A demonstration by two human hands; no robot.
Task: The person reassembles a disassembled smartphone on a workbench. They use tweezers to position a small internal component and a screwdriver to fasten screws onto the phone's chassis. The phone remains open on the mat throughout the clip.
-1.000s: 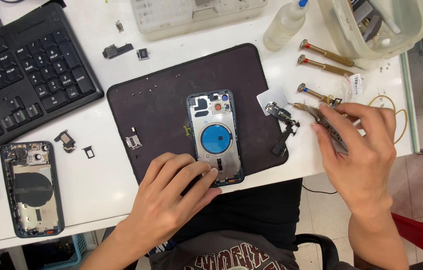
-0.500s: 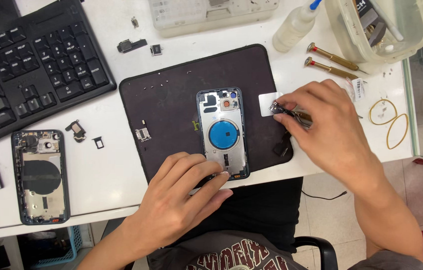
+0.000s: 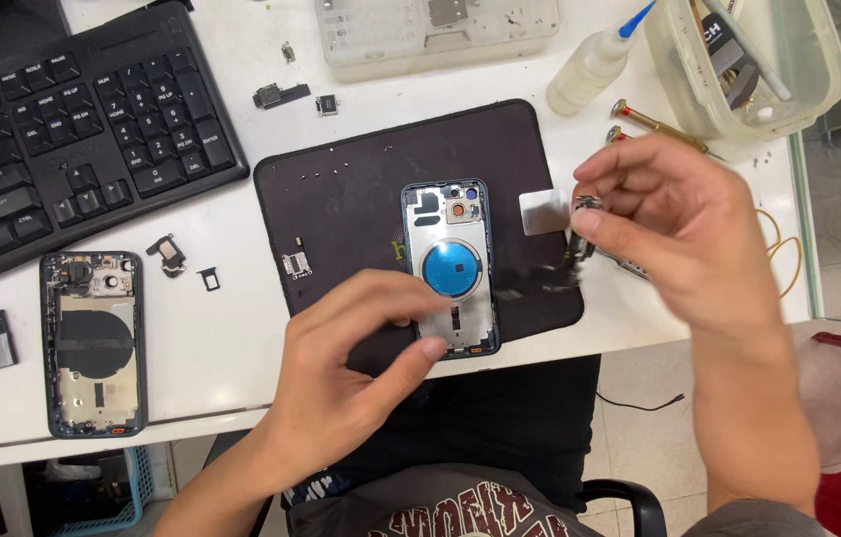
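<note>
Phone shell (image 3: pixel 457 267) on the dark mat (image 3: pixel 341 199), left hand (image 3: pixel 356 363) pinning its lower edge. Right hand (image 3: pixel 679 224) pinches a small dark part (image 3: pixel 588 204) just right of the shell — fitting step, I'd say; seating it calls for fine alignment.

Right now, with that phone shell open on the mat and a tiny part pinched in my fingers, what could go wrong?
1. The small dark part in the right hand sits high above the mat; dropped, it could bounce off the table.
2. The left hand rests on the open phone shell near the table edge and might nudge it.
3. Loose bits dot the mat; a sleeve could scatter them.
</note>
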